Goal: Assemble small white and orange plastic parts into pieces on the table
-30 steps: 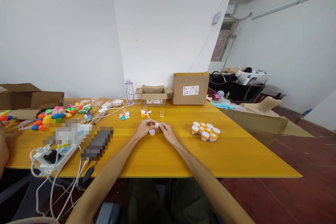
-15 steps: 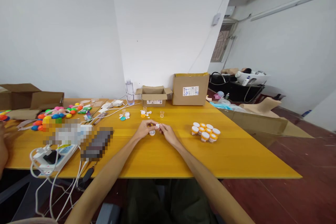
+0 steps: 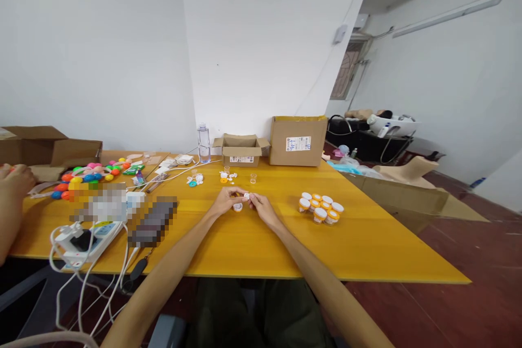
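The grip is a two-handed pinch: the left hand [image 3: 225,201] and the right hand [image 3: 261,206] meet fingertip to fingertip over the middle of the yellow wooden tabletop [image 3: 253,244], closed together on a tiny white plastic piece [image 3: 246,195]. Directly below that piece, between the two hands, sits a small round white-capped jar [image 3: 237,207]; whether the left fingers touch it cannot be told. The piece looks light, rigid and smooth, easy to drop, so a fingertip hold at its edges suits it best. To the right stands a cluster of small jars with white and orange lids [image 3: 321,207]. Farther off lie scattered small white and orange parts [image 3: 227,176], a small open cardboard box [image 3: 241,150] and a larger closed cardboard box [image 3: 298,141]. At the far left, another person's hand [image 3: 16,180] rests near colourful plastic balls [image 3: 87,174].
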Demonstrator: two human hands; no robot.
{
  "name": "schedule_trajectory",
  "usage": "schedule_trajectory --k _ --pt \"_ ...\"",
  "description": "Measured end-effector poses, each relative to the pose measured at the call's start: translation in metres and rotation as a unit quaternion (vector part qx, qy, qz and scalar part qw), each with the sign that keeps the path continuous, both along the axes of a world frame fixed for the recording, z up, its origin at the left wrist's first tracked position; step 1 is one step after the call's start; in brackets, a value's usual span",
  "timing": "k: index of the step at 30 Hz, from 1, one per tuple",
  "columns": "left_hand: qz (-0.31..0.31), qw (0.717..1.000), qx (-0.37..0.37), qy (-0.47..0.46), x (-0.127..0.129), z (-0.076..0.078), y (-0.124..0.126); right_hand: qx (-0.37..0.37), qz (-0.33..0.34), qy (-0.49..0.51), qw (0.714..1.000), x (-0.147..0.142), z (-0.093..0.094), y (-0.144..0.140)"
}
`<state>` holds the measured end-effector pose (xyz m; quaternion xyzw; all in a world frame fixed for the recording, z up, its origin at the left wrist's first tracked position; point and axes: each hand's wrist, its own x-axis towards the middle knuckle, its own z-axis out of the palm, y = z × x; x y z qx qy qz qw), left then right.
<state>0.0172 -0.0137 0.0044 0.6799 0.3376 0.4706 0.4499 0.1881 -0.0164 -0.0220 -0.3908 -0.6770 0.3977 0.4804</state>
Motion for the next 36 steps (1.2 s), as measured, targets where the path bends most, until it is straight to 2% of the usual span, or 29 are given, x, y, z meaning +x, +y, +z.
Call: schedule_trajectory --k 7,22,36 --pt "0.004 1.000 -0.004 -0.005 -0.0009 -0.0033 0.0018 -0.004 -0.003 -0.008 1.000 0.0014 -0.0005 0.0000" --pt "-0.002 1.000 -0.001 0.000 0.0008 0.0031 -0.0022 -0.010 0.005 0.009 1.000 -0.0008 0.0049 -0.0038" --pt "0.046 0.997 0.040 0.054 0.0025 0.0018 -0.0004 -0.031 -0.016 0.023 0.999 -0.0038 0.0045 -0.0053"
